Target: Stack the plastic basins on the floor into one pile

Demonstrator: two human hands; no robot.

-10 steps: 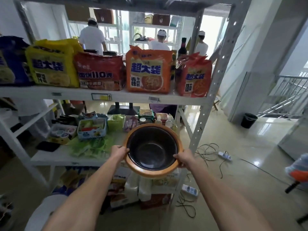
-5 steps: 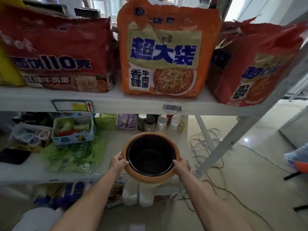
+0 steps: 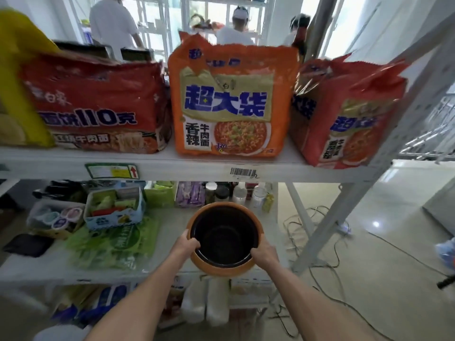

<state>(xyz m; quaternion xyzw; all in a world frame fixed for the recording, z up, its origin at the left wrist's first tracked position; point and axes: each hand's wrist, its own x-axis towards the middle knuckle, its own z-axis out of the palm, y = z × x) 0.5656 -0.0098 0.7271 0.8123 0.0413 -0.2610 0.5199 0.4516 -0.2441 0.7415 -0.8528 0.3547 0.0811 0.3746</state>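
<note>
I hold a round basin (image 3: 225,236), orange outside and dark inside, with both hands at the right end of the middle shelf (image 3: 172,225). It appears to be nested basins, a dark one inside an orange one. My left hand (image 3: 186,243) grips the left rim, fingers curled inside. My right hand (image 3: 263,251) grips the right rim. Its base hangs over the shelf's front edge; whether it rests on the shelf I cannot tell. No other basin shows.
Large noodle packs (image 3: 226,102) fill the upper shelf (image 3: 197,168) just above. Snack boxes (image 3: 114,207), green packets (image 3: 115,239) and bottles (image 3: 246,193) crowd the middle shelf. A slanted metal upright (image 3: 339,212) stands right, cables (image 3: 312,217) on the floor. People stand behind.
My view has moved closer to the shelves and lower. The basin has gone forward over the right end of the middle shelf, still held in both hands.
</note>
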